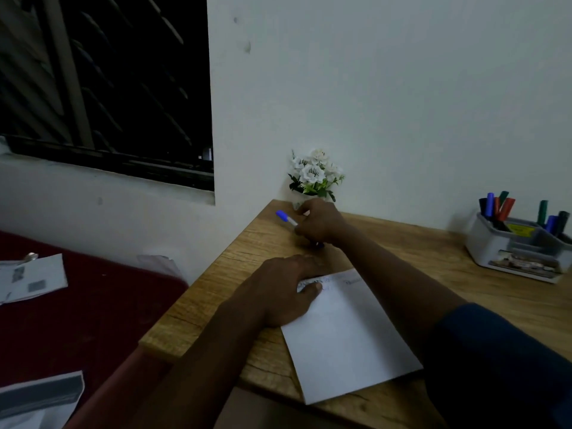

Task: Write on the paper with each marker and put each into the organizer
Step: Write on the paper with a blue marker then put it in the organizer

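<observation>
Currently the blue-capped marker [286, 218] sits in my right hand [320, 222], upper centre of frame; light, stiff, smooth barrel likely slippery, so best held mid-barrel near the tip; cap blue, barrel pale. Right fingers curled closed around it. My left hand [286, 289] lies flat, fingers spread, pinning the paper [346, 339] at centre; thin, slides easily. Organizer [513, 249] at right edge holds other markers [498, 207].

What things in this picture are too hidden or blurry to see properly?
Head view only:
- Writing on the paper: too small and blurred, partly under the left hand.
- Tip of the blue-capped marker: hidden inside the right hand.
- Flower pot under the flowers: blocked by the right hand.
- Labels on the organizer: too small to read.
</observation>
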The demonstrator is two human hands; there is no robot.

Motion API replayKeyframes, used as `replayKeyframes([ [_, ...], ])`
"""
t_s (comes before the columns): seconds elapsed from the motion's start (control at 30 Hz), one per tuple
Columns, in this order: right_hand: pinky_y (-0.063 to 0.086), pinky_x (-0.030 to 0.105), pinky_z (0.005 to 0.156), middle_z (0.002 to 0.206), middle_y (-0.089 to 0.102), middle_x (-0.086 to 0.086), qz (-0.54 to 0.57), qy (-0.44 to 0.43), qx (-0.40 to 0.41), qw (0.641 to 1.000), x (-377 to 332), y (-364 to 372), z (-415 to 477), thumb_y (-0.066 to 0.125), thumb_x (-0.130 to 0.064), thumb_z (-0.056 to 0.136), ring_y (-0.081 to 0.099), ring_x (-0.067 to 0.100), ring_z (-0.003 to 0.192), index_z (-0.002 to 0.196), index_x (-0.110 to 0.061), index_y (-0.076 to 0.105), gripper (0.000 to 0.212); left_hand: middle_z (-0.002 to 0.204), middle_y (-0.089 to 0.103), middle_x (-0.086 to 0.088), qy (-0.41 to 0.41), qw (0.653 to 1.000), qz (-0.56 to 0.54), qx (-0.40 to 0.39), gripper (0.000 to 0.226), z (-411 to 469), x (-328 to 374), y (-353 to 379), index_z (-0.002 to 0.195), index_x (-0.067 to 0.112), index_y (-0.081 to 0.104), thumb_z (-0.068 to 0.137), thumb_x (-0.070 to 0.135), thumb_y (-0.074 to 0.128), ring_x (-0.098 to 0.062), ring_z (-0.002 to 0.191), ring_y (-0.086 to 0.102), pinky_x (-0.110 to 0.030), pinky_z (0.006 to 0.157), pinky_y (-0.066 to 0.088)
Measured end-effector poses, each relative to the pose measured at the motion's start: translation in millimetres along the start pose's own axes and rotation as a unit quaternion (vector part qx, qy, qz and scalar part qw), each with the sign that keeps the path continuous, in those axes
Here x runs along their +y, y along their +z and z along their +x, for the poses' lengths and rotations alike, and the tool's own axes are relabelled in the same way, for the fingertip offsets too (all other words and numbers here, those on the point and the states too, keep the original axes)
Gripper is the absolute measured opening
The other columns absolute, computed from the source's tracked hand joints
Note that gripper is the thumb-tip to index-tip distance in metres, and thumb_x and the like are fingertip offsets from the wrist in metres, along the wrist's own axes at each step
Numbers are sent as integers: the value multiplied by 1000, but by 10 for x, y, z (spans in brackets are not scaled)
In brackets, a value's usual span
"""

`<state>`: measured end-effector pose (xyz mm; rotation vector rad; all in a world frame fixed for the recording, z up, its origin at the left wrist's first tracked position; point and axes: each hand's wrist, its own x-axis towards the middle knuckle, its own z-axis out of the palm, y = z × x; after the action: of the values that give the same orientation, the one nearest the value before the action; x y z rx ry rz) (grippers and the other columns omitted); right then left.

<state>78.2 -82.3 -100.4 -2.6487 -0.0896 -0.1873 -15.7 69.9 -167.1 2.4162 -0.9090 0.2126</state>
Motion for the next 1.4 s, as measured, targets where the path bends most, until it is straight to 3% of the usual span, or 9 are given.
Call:
replayKeyframes([
  [0.13, 66, 44, 74, 97, 76, 13, 131, -24, 53, 990, 87, -326, -431, 65, -12, 94, 78, 30, 79, 123, -14, 68, 29, 146, 56, 10, 20, 1000, 6, 8, 42, -10, 9, -29, 139, 33, 59, 98, 41, 55, -9, 133, 50, -25, 112, 36],
  [0.3, 51, 25, 57, 85, 77, 3, 176, -32, 94, 979, 429, -481, -1148, 62, -27, 102, 74, 18, 65, 105, -16, 74, 17, 151, 50, 8, 29, 999, 38, -7, 41, 4, 4, -11, 142, 32, 56, 103, 25, 50, -9, 141, 40, -15, 107, 22],
  [0.4, 52, 25, 55, 75, 77, -3, 157, -36, 131, 978, 643, -413, -1511, 62, -34, 102, 67, 8, 55, 100, -23, 76, 18, 149, 52, 5, 30, 999, 39, -12, 40, 7, 24, -25, 142, 27, 56, 104, 21, 46, -12, 138, 43, -18, 112, 25],
  [0.53, 54, 38, 68, 80, 74, -10, 78, -104, 158, 979, 825, -272, -1734, 59, -32, 101, 67, 9, 69, 100, -29, 74, 15, 155, 43, 10, 5, 999, 32, 31, 49, -53, 82, -67, 153, 33, 38, 105, 39, 44, -9, 141, 37, -22, 110, 26],
  [0.63, 51, 36, 77, 103, 77, -6, -34, -135, 157, 978, 811, -217, -1762, 48, -40, 98, 70, 18, 93, 117, -28, 73, 34, 158, 39, 9, 67, 989, 102, 82, 57, -89, 144, -87, 156, 35, 27, 103, 47, 44, -10, 143, 34, -34, 115, 27],
  [0.83, 52, 35, 86, 127, 74, -6, -117, -170, 121, 971, 785, -69, -1759, 48, -36, 103, 65, 18, 117, 137, -33, 66, 38, 129, 65, 2, 165, 965, 185, 86, 43, -28, 219, -45, 141, 25, 55, 99, 33, 52, -17, 115, 57, -41, 94, 47],
  [1.17, 52, 37, 89, 129, 73, -5, -115, -158, 85, 977, 761, -75, -1741, 40, -48, 107, 67, 19, 114, 143, -39, 58, 41, 110, 72, -3, 190, 961, 172, 102, 33, -35, 223, -36, 123, 17, 69, 92, 23, 58, -21, 98, 63, -32, 80, 50],
  [1.3, 52, 35, 82, 123, 75, -4, -121, -158, 86, 976, 758, -79, -1728, 34, -57, 104, 69, 19, 107, 140, -39, 60, 48, 108, 72, -3, 196, 959, 177, 102, 32, -28, 212, -29, 122, 16, 70, 94, 25, 56, -20, 97, 63, -29, 79, 48],
  [1.4, 43, 31, 72, 117, 77, -3, -128, -164, 89, 974, 748, -86, -1739, 33, -59, 104, 70, 19, 101, 139, -39, 61, 49, 109, 72, -3, 201, 959, 174, 94, 35, -26, 205, -37, 123, 16, 69, 96, 30, 51, -19, 98, 62, -29, 80, 48],
])
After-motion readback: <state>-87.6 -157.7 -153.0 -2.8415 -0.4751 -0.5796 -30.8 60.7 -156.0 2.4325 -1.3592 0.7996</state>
